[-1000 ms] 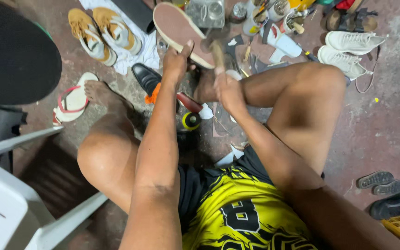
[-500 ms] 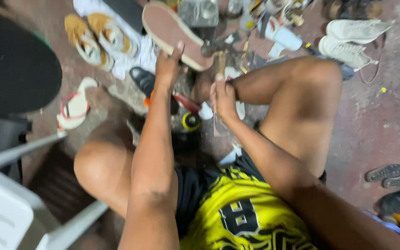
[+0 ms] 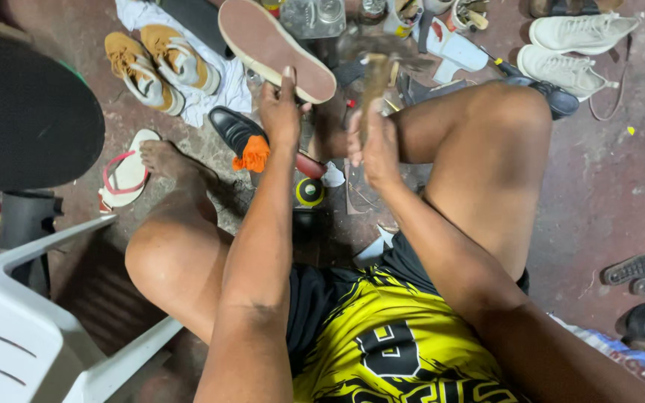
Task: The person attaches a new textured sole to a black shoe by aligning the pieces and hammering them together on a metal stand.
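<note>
The left hand (image 3: 281,112) grips the edge of an upturned shoe (image 3: 274,48), fingers curled over the rim of its pinkish sole, holding it up above the cluttered floor (image 3: 606,186); the right hand (image 3: 375,142) is closed in a fist round the wooden handle of a hammer (image 3: 373,82), whose head is blurred just beside the sole. Judging by this, the work on the sole looks midway; the shoe is held and the tool raised, but whether the sole is fully fixed cannot be told
</note>
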